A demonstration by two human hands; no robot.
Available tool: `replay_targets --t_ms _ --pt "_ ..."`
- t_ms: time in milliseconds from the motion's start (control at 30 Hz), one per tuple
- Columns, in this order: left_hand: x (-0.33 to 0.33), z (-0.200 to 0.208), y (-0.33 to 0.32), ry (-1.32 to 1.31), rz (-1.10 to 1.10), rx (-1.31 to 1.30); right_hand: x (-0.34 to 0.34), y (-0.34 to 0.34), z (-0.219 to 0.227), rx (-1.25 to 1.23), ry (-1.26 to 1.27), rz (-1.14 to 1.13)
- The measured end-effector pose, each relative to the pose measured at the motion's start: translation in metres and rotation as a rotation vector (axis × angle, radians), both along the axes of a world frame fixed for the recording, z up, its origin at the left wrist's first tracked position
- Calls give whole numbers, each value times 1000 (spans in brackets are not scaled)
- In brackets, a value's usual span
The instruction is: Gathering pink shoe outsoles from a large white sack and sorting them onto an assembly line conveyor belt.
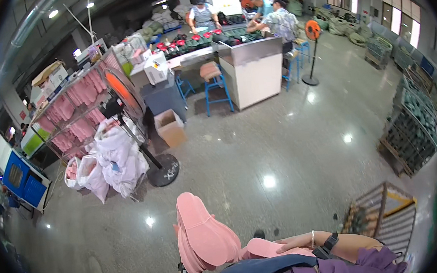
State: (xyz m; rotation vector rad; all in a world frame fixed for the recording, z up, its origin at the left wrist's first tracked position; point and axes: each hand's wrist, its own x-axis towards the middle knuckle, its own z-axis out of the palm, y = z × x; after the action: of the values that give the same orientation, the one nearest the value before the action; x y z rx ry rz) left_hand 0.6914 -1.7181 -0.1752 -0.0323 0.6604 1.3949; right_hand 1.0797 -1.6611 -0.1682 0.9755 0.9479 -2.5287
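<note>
A stack of pink insole-shaped pieces [206, 236] stands tilted up before my body on the left. My left hand [175, 229] is wrapped round the stack from behind and below; only bits of its fingers show. More pink insole-shaped pieces [264, 248] lie close against my waist. My right hand [292, 241] grips these from above, its thumb and fingers laid over their upper side. Where the two bunches meet, their lower ends are partly hidden by a dark blue cloth [261, 272] at my waist.
A black-based floor fan [163, 170] stands ahead left beside white sacks [119, 158] and a rack of pink pieces [78, 102]. Wire cages [410, 125] and a slatted crate [384, 215] are on the right. People work at a far table [190, 55] near blue stools [217, 92].
</note>
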Motion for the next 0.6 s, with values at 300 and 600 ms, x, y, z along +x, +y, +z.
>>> replay_targets --t_ms 300,600 --pt "-65 23 260 2 202 -19 -53 375 -16 17 -299 -180" --pt "-164 4 624 -50 133 51 -124 703 -27 140 -220 -627"
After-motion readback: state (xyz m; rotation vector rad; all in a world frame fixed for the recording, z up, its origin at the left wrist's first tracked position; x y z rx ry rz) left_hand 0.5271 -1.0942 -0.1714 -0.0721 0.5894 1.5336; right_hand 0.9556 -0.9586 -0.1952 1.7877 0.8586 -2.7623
